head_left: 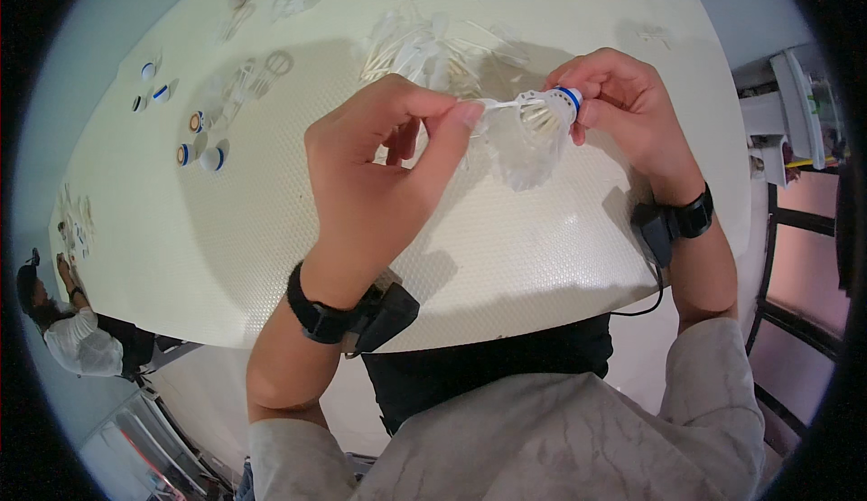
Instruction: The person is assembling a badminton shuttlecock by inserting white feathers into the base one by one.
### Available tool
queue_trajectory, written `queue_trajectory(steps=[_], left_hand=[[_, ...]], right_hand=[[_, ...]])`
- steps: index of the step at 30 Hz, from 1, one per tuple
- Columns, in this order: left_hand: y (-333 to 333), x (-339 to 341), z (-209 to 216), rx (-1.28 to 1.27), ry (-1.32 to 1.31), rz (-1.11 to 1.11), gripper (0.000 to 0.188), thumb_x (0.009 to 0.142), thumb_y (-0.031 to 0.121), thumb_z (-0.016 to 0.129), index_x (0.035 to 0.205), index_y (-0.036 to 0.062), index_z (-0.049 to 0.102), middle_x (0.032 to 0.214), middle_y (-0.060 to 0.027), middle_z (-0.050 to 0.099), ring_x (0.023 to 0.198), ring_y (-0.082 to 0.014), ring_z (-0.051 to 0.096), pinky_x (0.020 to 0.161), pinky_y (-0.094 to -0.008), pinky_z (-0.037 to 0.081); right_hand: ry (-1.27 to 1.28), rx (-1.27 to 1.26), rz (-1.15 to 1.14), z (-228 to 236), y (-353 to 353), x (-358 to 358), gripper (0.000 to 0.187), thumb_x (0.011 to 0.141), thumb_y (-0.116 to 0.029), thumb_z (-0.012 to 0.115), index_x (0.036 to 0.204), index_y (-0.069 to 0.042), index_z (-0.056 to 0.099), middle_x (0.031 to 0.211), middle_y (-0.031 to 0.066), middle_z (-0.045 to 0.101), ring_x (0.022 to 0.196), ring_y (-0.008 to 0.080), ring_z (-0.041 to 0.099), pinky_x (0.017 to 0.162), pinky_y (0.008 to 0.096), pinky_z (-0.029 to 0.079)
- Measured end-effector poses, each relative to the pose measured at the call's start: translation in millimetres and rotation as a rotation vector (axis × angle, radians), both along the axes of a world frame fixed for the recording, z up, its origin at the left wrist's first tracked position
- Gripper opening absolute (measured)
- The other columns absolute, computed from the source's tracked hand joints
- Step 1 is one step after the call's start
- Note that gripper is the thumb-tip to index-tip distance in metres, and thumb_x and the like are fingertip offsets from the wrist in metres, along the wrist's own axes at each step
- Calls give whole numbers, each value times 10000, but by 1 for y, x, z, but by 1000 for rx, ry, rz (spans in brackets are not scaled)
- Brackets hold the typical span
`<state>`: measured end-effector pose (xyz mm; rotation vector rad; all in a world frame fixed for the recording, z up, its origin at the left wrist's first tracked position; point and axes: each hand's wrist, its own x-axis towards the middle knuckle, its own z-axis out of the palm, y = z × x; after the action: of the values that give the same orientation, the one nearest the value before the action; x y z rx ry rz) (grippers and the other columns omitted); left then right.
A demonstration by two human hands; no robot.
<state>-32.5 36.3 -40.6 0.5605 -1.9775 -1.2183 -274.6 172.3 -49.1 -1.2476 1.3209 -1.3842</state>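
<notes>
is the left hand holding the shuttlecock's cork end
No, the right hand holds the cork end, while the left hand pinches a feather.

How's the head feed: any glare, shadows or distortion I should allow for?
Head view: fisheye bends the edge of the table, and the picture's corners go black; glare speckles its near side; a soft shadow spreads left of the left hand; the piled white feathers blend into the pale surface.

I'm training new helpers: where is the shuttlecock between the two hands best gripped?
Probably by its rounded base, at the blue band, coming from the right: that end faces the right hand and looks compact, while the thin shafts fan out leftward, offering little solid to hold.
</notes>
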Motion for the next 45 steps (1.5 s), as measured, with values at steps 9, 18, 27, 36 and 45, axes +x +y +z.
queue_trajectory(steps=[9,18,27,36,45], left_hand=[[-1,-1,0,-59,32,-13,80,896,3,780,846,19,719,748,19,641,628,-35,484,563,-203,350],[-6,-5,-2,-164,132,-7,129,817,6,818,793,45,697,679,-10,638,528,-83,481,471,-241,327],[-3,-2,4,-89,51,-45,107,860,21,796,793,24,712,707,-16,653,570,-76,503,505,-228,350],[-3,-4,3,-47,76,-38,151,835,31,807,746,37,685,663,-19,636,526,-100,484,469,-253,327],[-2,0,6,-60,41,-66,151,875,17,798,767,16,691,698,-18,643,590,-72,518,527,-222,381]], right_hand=[[-9,16,-17,3,0,4,245,954,-13,691,1197,18,688,994,106,758,830,130,708,697,244,563],[-12,-9,-42,1,0,6,224,950,8,698,1173,22,686,1119,155,749,867,162,718,731,293,601],[-35,-59,19,-4,-1,1,228,959,-29,711,1183,2,678,1138,178,742,911,173,722,747,303,610],[-65,-106,45,-6,-3,2,217,954,-28,716,1166,-7,677,1150,193,737,925,188,723,768,304,608],[-43,-95,25,-5,-1,1,203,945,-31,726,1141,-2,684,1147,201,741,925,190,727,766,310,613]])
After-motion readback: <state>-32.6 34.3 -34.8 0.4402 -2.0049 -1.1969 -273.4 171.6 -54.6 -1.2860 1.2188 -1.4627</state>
